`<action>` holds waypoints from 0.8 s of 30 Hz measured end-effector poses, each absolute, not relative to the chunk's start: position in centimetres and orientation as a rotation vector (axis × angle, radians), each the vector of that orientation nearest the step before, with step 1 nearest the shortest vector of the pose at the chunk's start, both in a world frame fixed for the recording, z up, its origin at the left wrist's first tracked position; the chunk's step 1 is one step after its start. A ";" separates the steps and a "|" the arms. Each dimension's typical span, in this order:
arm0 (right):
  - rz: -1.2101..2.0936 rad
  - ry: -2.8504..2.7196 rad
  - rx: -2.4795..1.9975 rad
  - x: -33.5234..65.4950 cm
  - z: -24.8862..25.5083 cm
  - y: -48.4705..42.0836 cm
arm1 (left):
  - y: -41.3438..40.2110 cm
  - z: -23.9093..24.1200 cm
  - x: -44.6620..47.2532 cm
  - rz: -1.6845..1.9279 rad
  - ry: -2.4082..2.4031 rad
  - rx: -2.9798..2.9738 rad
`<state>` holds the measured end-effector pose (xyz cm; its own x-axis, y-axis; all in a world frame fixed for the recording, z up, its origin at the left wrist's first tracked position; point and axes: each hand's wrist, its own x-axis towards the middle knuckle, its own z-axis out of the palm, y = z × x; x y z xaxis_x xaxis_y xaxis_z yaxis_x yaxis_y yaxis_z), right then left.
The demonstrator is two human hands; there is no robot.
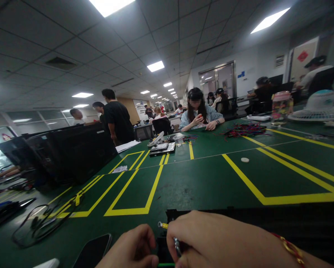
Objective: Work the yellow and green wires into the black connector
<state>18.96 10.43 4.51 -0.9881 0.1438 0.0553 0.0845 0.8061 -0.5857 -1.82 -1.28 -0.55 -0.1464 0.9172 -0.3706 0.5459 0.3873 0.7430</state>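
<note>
Green worktop (194, 178), marked out in yellow tape (267, 199), runs away from the hands under the ceiling lights of a long, busy office. At the near edge the right hand (211, 238) is curled over, thumb and forefinger closed on a shiny metal piece (177, 246), of which only a short length shows. Just beyond the forefinger, a yellow-sleeved ring lug (162, 225) pokes out toward the left; its other end is hidden behind the fingers, so I cannot tell whether it is gripped too. Just left of that grip, the left hand (131, 245) is bent inward, with a gap between forefinger and thumb. A green strand (167, 265) runs between the hands at the bottom edge, by the left thumb, but whether the thumb pinches it is not clear.

My reading is that the step in hand is close fingerwork on these small parts. The next move seems to call for a steady right pinch, with the left fingers near enough to support the lug.

Beneath and to the right of the grip lies a long black part (267, 221), largely covered by the right hand and wrist. Left of the left hand are a dark phone (94, 250) and, farther out, a looped black cable (44, 225). Well beyond the grip, toward the right, sits a white disc (245, 160); farther off are a heap of coloured wires (246, 130) and a seated co-worker (185, 122) holding something small and orange-red.
</note>
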 end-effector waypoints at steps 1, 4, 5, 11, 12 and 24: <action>0.915 -2.892 -0.186 18.9 4.6 10.3 | -1.3 -0.6 -1.8 0.569 1.819 1.275; 0.903 -2.885 -0.219 18.6 4.8 10.1 | -1.2 -0.8 -1.9 0.562 1.840 1.275; 0.908 -2.878 -0.223 18.6 4.8 10.0 | -1.2 -0.8 -1.9 0.558 1.847 1.276; 0.911 -2.823 -0.230 18.3 4.4 9.6 | -1.3 -0.8 -1.9 0.581 1.834 1.287; 0.917 -2.815 -0.234 18.2 4.3 9.5 | -1.4 -0.8 -1.9 0.579 1.843 1.290; 1.028 -2.616 -0.258 19.2 4.5 10.4 | -1.5 -0.8 -1.8 0.544 1.875 1.291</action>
